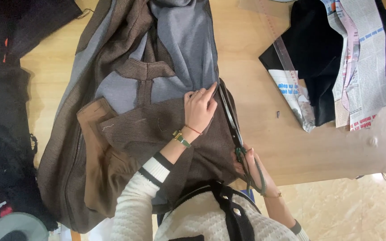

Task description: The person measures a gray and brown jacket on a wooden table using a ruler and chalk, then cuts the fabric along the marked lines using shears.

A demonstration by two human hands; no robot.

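Your left hand (199, 109) lies flat, fingers spread, on the brown garment (157, 129), pinning it to the wooden table (255, 116) just beside the scissors (229, 117). Your right hand (251, 167) is closed thru the green-wrapped handles; blades look nearly shut, running along the fabric edge w/ the grey lining (184, 40) above. The cloth looks soft, limp, fairly heavy – likely to slide & bunch, so press it close to the blade line rather than lifting it. Black fabric (311, 49) & newsprint pattern pieces (367, 67) sit well apart, upper right, beside a clear ruler (284, 53).
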